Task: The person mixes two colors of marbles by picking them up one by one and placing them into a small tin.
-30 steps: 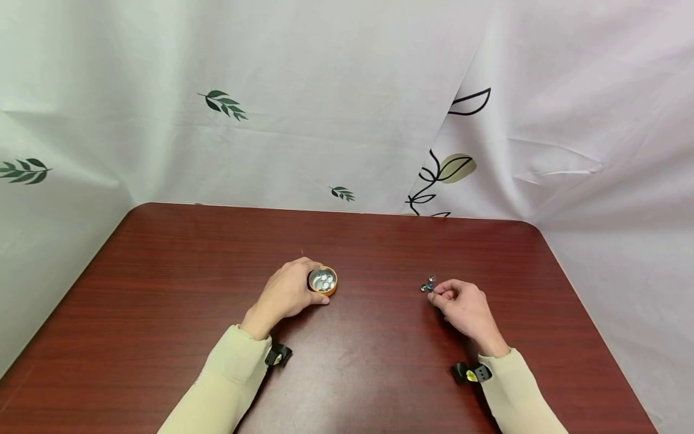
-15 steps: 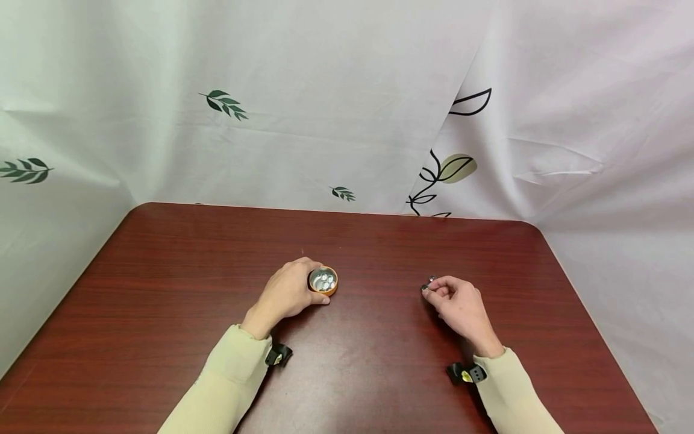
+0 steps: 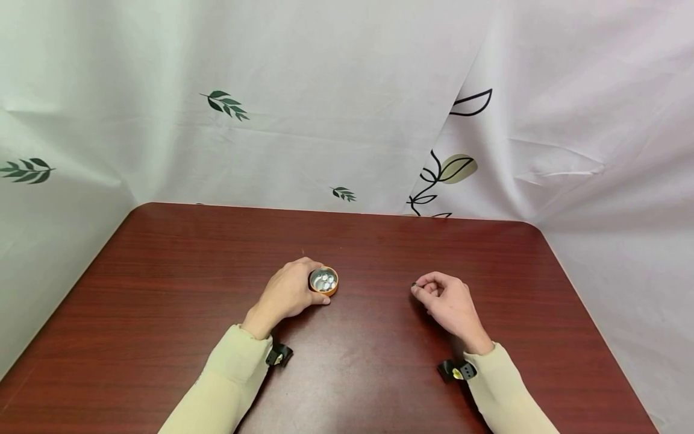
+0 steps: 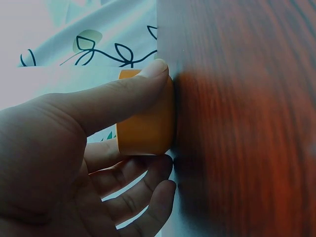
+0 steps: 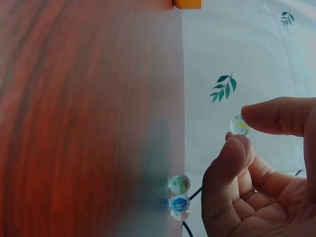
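My left hand (image 3: 287, 290) grips a small round orange cup (image 4: 145, 126) standing on the table, thumb along one side and fingers around the other. Its inside (image 3: 323, 279) looks silvery in the head view and holds several clear marbles. To the right, my right hand (image 3: 447, 301) pinches one clear glass marble (image 5: 240, 125) with a yellow swirl between thumb and fingertip, raised off the table. Below that hand, in the right wrist view, a green-swirled marble (image 5: 179, 184) and a blue-swirled marble (image 5: 178, 203) sit close together, with another partly hidden behind. My right hand covers these in the head view.
The dark red-brown wooden table (image 3: 368, 355) has rounded far corners. A white cloth (image 3: 303, 150) with leaf prints hangs behind it and along both sides. A black wrist camera (image 3: 279, 355) sits at the left cuff, another (image 3: 457, 371) at the right.
My right hand has closed on a marble, lifted it away from the others and moved left toward the cup. The left hand and the cup have stayed in place.
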Demonstrator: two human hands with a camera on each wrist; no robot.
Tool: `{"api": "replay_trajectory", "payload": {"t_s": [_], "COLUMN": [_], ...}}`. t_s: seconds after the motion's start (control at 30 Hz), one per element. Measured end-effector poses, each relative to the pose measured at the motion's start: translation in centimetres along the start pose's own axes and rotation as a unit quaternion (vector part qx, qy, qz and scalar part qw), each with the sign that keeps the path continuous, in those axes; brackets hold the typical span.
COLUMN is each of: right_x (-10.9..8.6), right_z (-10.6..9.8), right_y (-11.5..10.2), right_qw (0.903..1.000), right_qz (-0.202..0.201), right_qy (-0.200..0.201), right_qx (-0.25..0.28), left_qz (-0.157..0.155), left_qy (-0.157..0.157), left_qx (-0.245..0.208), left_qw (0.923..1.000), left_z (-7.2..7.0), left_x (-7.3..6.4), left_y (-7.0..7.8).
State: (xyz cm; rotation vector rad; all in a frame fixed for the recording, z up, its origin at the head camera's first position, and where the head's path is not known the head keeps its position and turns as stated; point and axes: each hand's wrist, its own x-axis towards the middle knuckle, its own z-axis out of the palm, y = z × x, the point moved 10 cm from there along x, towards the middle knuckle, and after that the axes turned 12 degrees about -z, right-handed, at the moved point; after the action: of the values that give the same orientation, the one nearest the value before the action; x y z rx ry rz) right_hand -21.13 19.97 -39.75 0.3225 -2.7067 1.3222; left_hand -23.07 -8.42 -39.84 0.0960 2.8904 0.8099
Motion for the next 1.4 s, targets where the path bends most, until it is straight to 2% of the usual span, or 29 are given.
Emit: {"api": "replay_trajectory", "payload": {"t_s": [0.73, 0.97, 1.4], "right_x": [1.3, 1.8, 2.2], "right_z": [2.9, 3.8, 5.9], "right_y": [-2.7, -4.1, -5.7], "right_qw": [0.9988, 0.9978, 0.9963], "right_qz": [-0.031, -0.053, -0.069], "right_qy": [-0.02, -0.023, -0.037], "right_qx": [0.034, 0.031, 0.036], "left_qz": [0.0, 0.003, 0.006], "left_qy": [0.001, 0.004, 0.004], "left_qx": [-0.002, 0.002, -0.002], "left_qw": [1.0, 1.0, 1.0], "left_z": [0.0, -0.1, 0.0], "left_x": [0.0, 0.1, 0.0], "left_y": [0.0, 0.0, 0.0]}}
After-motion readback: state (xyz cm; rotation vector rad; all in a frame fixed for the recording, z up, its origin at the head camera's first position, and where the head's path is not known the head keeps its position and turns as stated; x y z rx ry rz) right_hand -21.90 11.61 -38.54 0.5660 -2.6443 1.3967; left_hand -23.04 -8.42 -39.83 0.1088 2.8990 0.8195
